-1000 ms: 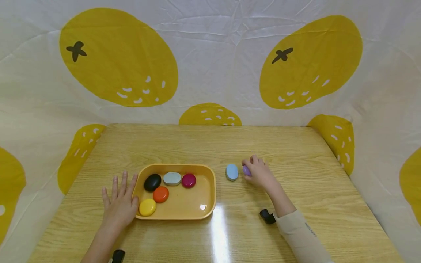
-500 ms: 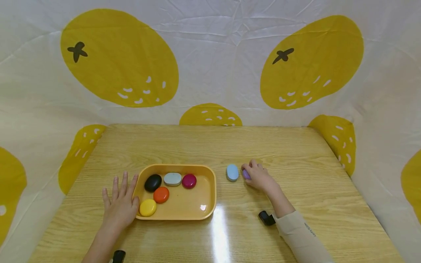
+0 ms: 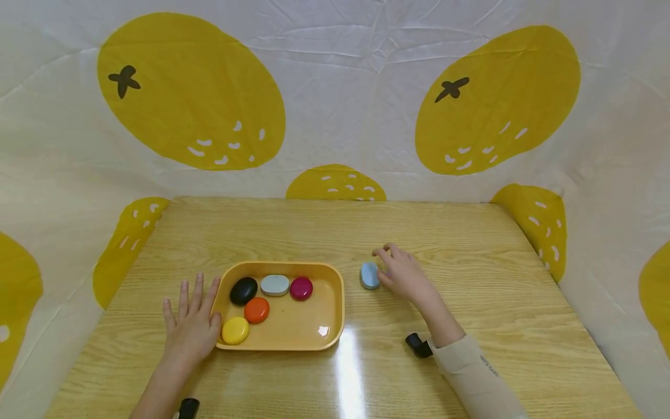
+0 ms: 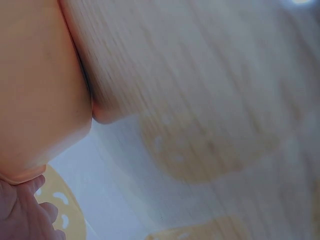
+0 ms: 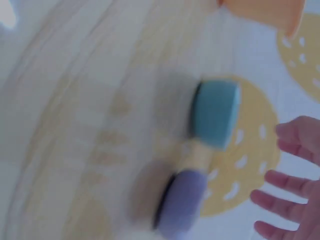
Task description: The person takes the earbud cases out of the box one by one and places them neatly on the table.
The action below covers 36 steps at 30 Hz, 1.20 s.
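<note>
My left hand (image 3: 191, 331) lies with fingers spread at the left side of a yellow-orange tray (image 3: 293, 350), its thumb against the rim. In the left wrist view a few fingertips (image 4: 37, 185) show by the tray wall. My right hand (image 3: 407, 278) hovers with parted fingers beside an oval light blue block (image 3: 369, 276), holding nothing. The right wrist view shows the blue block (image 5: 216, 114) and a purple block (image 5: 182, 204) on the table, apart from the fingers (image 5: 287, 182). From the head view, the hand mostly hides the purple block.
Inside the tray are a black (image 3: 243, 291), a pale grey (image 3: 274, 285), a magenta (image 3: 301, 288), an orange (image 3: 257, 311) and a yellow piece (image 3: 235, 331), all smooth and rounded. A fruit-patterned cloth (image 3: 340, 116) hangs behind the wooden table (image 3: 335, 230).
My right hand has released the purple block and moved up and left toward the blue one, its fingers spreading. The left hand and the tray stay where they were.
</note>
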Each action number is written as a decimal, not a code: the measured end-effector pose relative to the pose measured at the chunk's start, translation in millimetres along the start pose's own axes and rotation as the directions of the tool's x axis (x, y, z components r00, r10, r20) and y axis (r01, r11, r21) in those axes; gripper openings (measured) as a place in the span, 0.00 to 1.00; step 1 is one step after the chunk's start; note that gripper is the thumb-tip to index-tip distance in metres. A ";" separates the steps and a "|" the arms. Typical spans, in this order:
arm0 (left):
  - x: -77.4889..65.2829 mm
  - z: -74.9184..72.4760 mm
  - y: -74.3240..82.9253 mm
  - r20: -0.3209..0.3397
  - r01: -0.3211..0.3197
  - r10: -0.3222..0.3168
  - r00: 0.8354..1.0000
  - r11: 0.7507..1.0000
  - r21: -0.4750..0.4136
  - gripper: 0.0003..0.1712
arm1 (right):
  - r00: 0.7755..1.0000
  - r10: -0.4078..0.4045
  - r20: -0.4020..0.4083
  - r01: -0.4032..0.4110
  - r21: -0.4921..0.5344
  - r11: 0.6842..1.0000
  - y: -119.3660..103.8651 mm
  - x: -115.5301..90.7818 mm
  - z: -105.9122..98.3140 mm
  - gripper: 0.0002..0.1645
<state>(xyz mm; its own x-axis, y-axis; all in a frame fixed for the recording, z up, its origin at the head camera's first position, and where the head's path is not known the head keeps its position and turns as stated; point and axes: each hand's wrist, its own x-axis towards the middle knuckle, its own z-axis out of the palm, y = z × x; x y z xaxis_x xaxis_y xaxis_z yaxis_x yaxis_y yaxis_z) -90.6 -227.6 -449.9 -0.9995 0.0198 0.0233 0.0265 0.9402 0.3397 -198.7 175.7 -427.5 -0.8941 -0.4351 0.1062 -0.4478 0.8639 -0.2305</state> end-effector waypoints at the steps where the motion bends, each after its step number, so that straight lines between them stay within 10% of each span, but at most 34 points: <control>1: 0.0 0.4 -0.3 -0.002 0.000 0.000 1.000 1.000 0.000 0.35 | 0.999 -0.033 -0.030 0.032 -0.014 0.999 -6.6 3.0 -1.1 0.24; 8: 0.4 1.8 -1.6 -0.030 -0.011 0.011 1.000 1.000 0.000 0.35 | 0.957 -0.256 -0.134 0.245 -0.089 0.965 -59.6 19.2 -1.3 0.24; 18: 0.3 0.6 -1.0 -0.009 -0.004 0.004 1.000 1.000 0.001 0.36 | 0.901 -0.433 -0.008 0.425 -0.179 0.888 -113.2 33.1 19.8 0.23; 29: 0.0 -1.6 0.3 0.005 0.001 -0.001 1.000 1.000 -0.006 0.35 | 0.894 -0.438 0.099 0.447 -0.267 0.853 -126.4 44.8 44.6 0.23; 36: -0.1 -0.2 0.0 -0.019 -0.014 0.014 1.000 1.000 -0.007 0.35 | 0.919 -0.359 0.161 0.390 -0.259 0.884 -133.3 42.7 57.8 0.22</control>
<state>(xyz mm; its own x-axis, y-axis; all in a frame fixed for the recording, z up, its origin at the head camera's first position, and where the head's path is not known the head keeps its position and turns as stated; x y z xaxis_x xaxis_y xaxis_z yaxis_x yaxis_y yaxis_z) -90.6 -227.7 -449.7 -0.9986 0.0264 0.0459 0.0406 0.9374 0.3458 -176.8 27.3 -448.1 -0.6599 -0.7510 0.0249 -0.7468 0.6592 0.0882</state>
